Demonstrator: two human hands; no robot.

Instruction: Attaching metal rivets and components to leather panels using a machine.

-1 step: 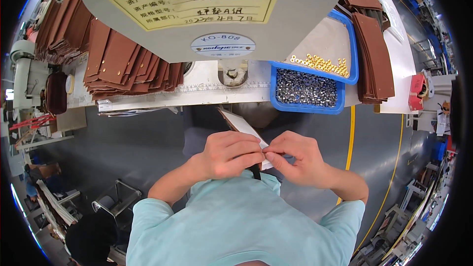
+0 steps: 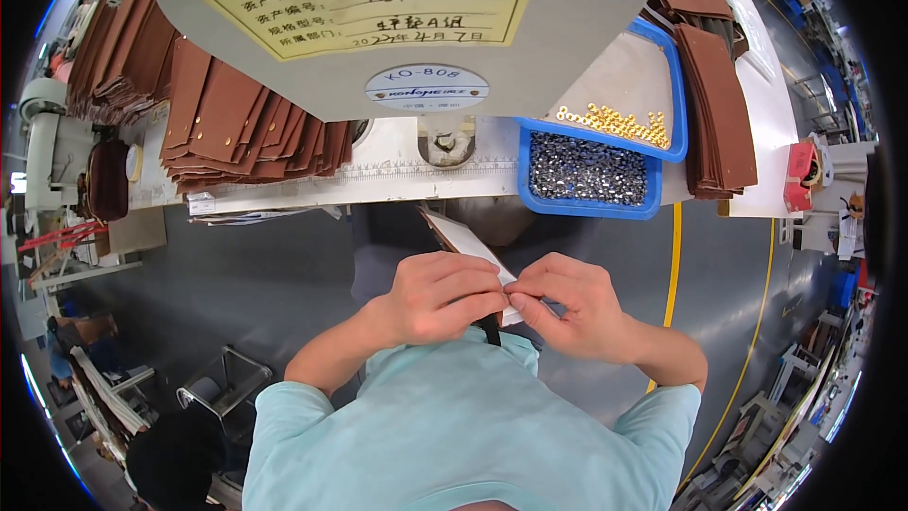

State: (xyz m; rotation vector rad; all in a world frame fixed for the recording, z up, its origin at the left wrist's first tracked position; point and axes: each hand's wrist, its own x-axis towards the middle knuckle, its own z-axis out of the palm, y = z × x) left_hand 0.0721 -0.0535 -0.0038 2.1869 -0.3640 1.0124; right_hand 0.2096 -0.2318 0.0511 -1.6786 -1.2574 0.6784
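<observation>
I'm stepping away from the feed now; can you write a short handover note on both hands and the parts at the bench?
Left hand: closed on the flat pale leather piece, held at chest height.
Right hand: fingertips pinching the same piece's near edge.
Parts: blue plastic tray of small dark metal studs, blue tray of gold studs, fanned stacks of brown leather pieces left and right.
Done: one piece picked up.
Left: cannot tell whether a stud is fitted; hands hide it.

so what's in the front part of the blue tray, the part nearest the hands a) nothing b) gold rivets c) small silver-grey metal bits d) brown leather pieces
c: the near part of the blue tray holds a heap of small silver-grey bits; the gold pieces lie in the far part, and the brown leather stacks sit outside it.
</observation>
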